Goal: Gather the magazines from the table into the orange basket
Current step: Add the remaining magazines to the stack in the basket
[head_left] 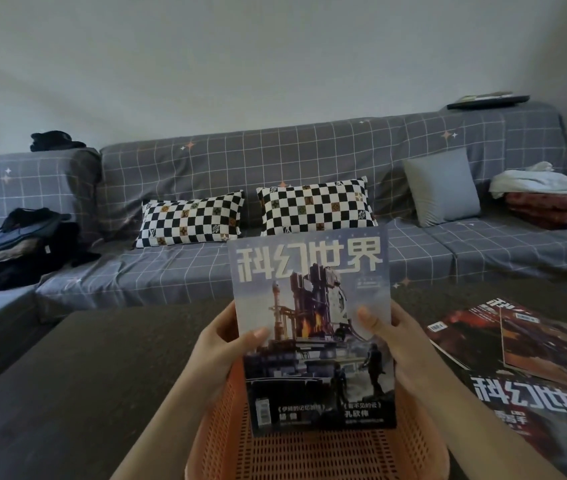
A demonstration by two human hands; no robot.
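Both hands on one magazine (313, 327), held upright, cover toward camera, over the orange basket (313, 455): left hand (221, 348) grips its left edge with thumb across the cover, right hand (396, 344) grips the right edge the same way, fingers behind the cover. Magazine's bottom edge sits inside the basket opening; can't tell if it touches the basket floor. Basket is a perforated plastic one, standing on the dark table (84, 375) right in front of the person. Three more magazines (531, 368) lie flat on the table to the right of the basket, overlapping each other, the nearest one with big white title characters. Behind the table: long sofa (275, 161) under a grey grid-pattern cover, running along a plain pale wall (240, 57). On the sofa seat: two black-and-white checkered pillows (258, 213) side by side leaning on the backrest, a plain grey cushion (441, 187) to their right, folded white cloth on a reddish blanket (549, 199) at far right. Dark backpack (15, 240) with dark clothes at far left. Black bundle (55, 140) on top of the left backrest, a flat dark tray-like item (488, 100) on the right backrest top.
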